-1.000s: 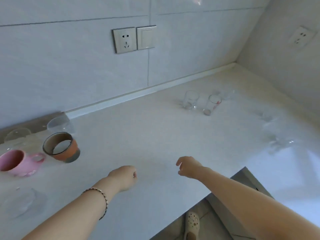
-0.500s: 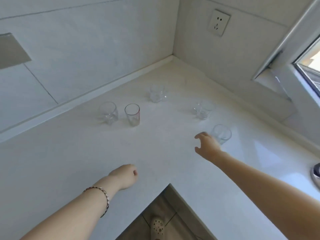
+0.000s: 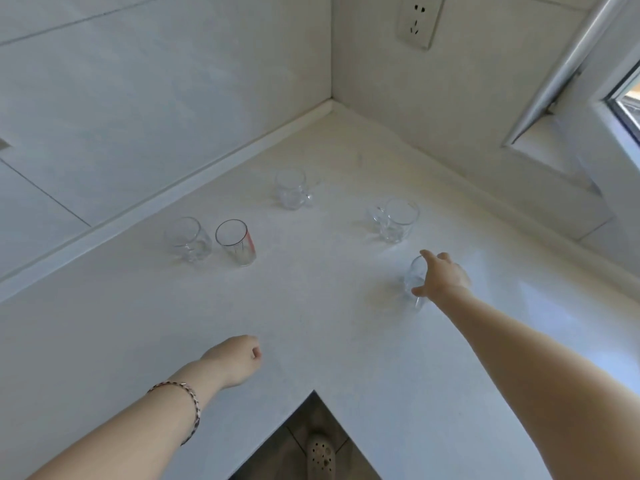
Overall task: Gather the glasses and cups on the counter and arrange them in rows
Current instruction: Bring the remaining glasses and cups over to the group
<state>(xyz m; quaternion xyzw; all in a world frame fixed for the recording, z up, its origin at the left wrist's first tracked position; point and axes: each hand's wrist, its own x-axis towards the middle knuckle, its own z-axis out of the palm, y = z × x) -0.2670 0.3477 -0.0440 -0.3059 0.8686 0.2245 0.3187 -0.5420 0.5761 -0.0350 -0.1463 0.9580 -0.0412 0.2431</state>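
Observation:
Several clear glasses stand on the white corner counter [image 3: 311,306]. A plain tumbler [image 3: 188,239] and a glass with red print [image 3: 236,242] stand side by side at the left. A handled glass mug [image 3: 292,188] is near the back corner, another mug [image 3: 394,220] to its right. My right hand [image 3: 441,277] wraps around a small clear glass [image 3: 415,280] standing on the counter, thumb and fingers on either side. My left hand [image 3: 235,358] hovers over the counter's front with fingers curled and holds nothing.
Walls meet at the back corner, with a socket [image 3: 419,20] on the right wall and an open window frame [image 3: 568,77] at the far right. The counter's inner edge forms a notch [image 3: 313,393] above the floor, where a shoe [image 3: 320,455] shows.
The view swung right from the cups at the left to the corner. My right hand reached forward and closed around the small glass. My left hand stayed curled near the front.

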